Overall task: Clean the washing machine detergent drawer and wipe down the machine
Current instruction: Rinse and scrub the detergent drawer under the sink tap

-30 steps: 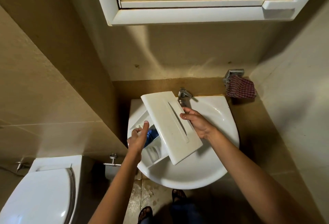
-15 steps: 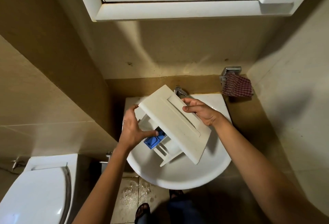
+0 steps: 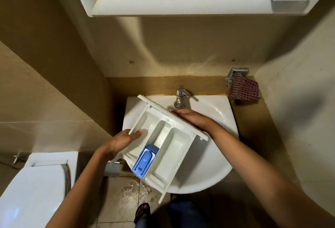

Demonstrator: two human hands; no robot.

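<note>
Head view, bathroom, entries taken from the hands outward.

1. left grip (image 3: 125, 140): thumb hooked over the left side wall of the detergent drawer (image 3: 168, 142), fingers hidden beneath it. It is closed on that wall and, I judge, takes the weight from below. The wrist is bent up and the forearm rises from the lower left.

2. right grip (image 3: 194, 120): palm laid along the top edge of the drawer's front panel. The fingers reach toward the tap (image 3: 181, 97) and seem to fold over the panel's far face, with the tips out of sight. The wrist is fairly straight and the forearm crosses the right rim of the sink (image 3: 223, 159). Its probable job is steadying and steering the tilt.

3. detergent drawer: off its machine and held in the air over the sink, open side up, three compartments showing. The front panel sits toward the sink's back edge, just beside the tap. The rear end overhangs the front-left rim. A blue insert (image 3: 145, 160) sits in the middle compartment. It is likely held this way so the compartments face the spout and run-off falls into the basin. The overhanging end may drip on the floor.

4. Surroundings: checked cloth (image 3: 243, 89) beyond the back-right corner, toilet (image 3: 36, 182) to the left, mirror cabinet (image 3: 181, 6) overhead, wet patch (image 3: 134, 191) on the floor tiles. Washing machine not in view.
</note>
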